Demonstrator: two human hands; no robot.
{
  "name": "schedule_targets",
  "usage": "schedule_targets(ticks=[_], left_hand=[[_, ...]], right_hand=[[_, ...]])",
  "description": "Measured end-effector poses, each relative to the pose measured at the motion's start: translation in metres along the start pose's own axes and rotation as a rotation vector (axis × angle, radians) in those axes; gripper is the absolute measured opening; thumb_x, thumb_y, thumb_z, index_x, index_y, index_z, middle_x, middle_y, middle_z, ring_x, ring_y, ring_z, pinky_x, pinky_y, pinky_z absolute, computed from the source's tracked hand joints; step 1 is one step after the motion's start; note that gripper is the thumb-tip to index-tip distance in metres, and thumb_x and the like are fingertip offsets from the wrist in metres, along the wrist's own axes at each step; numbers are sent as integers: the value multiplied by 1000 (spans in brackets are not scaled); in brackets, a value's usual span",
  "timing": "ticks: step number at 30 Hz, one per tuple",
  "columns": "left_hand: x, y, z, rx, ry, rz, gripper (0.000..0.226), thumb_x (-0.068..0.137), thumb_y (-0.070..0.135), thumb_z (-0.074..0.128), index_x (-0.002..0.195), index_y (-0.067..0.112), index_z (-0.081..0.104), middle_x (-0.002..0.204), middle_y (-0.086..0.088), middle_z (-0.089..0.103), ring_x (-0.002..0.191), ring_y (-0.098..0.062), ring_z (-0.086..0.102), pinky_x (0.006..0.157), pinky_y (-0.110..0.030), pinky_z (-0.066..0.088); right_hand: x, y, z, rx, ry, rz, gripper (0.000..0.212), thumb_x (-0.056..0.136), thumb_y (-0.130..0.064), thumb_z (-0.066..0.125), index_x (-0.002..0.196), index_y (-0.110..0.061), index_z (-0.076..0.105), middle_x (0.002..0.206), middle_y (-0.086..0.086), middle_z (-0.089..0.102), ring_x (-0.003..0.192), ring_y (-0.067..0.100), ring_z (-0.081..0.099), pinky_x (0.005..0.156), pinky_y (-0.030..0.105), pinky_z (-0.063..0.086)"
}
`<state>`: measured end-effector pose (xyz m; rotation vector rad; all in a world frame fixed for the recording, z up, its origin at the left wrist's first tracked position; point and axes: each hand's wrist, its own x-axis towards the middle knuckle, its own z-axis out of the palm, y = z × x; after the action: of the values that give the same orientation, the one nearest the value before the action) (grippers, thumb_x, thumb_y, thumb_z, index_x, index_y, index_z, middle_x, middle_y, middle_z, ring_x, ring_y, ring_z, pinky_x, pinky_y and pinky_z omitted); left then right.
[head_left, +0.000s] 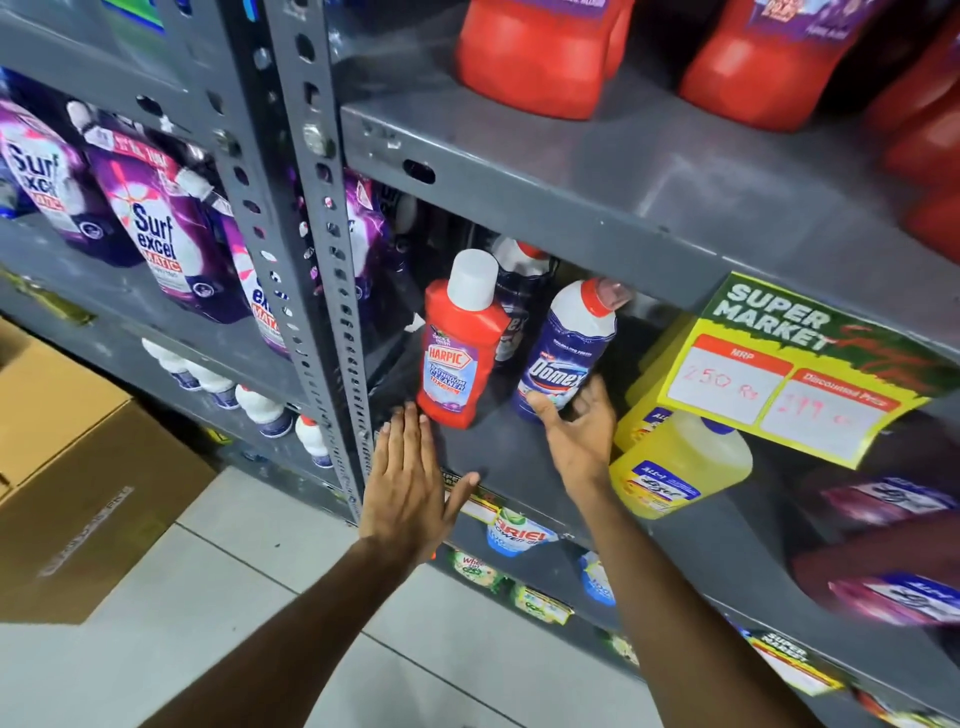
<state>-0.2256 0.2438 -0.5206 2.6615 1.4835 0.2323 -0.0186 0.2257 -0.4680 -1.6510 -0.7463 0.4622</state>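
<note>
Blue bottle (558, 358) stands tilted on the grey shelf (498, 467), just right of a red bottle (460, 358), both near the front edge. A cardboard box (78, 467) sits on the floor at far left. Red jugs (535, 57) stand on the shelf above. A yellow bottle (680, 467) sits just right of the hands, under a price sign (789, 374). The left hand (408, 488) is flat with straight fingers, its tips just beside the red bottle's base. The right hand (582, 436) is wide open, its thumb touching the blue bottle's base.

Bare shelf (493, 453) before Harpic bottle (457, 358) — price card (795, 369) overhangs.
</note>
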Motion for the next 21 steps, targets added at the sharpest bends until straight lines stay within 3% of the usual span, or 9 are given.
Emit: schedule_targets(ticks=[2,4,6,8,11,15,19,21], left_hand=[[0,0,-1,12,-3,0,99,103,71,17,156,-13,20,164,-35,23,155,-46,22,126,-57,23],[0,1,-2,39,-19,-6,100,102,72,13,157,-11,17,166,-33,21,156,-44,19,128,-55,18],[0,1,-3,57,-26,-11,101,101,73,10,158,-10,16,167,-32,20,157,-42,19,129,-53,16],[0,1,-3,41,-23,-15,101,101,73,9,158,-10,18,166,-32,22,156,-43,21,129,-53,17],[0,-1,-2,11,-23,-3,100,102,72,10,157,-11,19,166,-33,22,156,-44,21,128,-55,19],[1,1,-4,4,-26,6,99,101,71,0,157,-10,16,165,-34,22,156,-44,20,127,-56,22],[1,1,-11,12,-55,6,99,96,74,-11,154,-6,-2,167,-32,19,157,-43,16,129,-53,16],[3,-1,-20,43,-124,10,100,89,76,-17,150,-4,-17,169,-29,0,160,-39,2,131,-49,4]], right_hand=[[-2,-1,-1,-17,0,-11,69,81,-15,90,106,-72,60,121,2,73,116,21,72,102,53,58],[-13,-4,-3,2,31,-1,62,79,-12,92,111,-56,62,120,-12,70,113,-3,69,99,30,59],[-31,-8,-3,-13,159,-36,63,78,-16,93,123,-39,55,123,-16,62,115,-10,62,95,12,52],[-54,-9,3,-74,247,-86,64,78,-26,93,129,-20,56,123,-6,59,116,6,61,96,22,53],[-75,-13,22,-91,137,-87,56,81,-31,90,127,-14,63,124,-1,64,114,15,64,95,35,58],[-57,-30,46,-111,-193,-18,76,80,-41,88,145,-18,55,141,-1,65,128,7,63,106,24,53],[-36,-42,64,-177,-304,-2,66,83,-24,88,139,-15,54,120,-5,71,98,-2,67,88,8,53],[-35,-45,67,-202,-309,2,65,85,-20,86,141,-13,54,124,2,72,104,7,66,91,13,51]])
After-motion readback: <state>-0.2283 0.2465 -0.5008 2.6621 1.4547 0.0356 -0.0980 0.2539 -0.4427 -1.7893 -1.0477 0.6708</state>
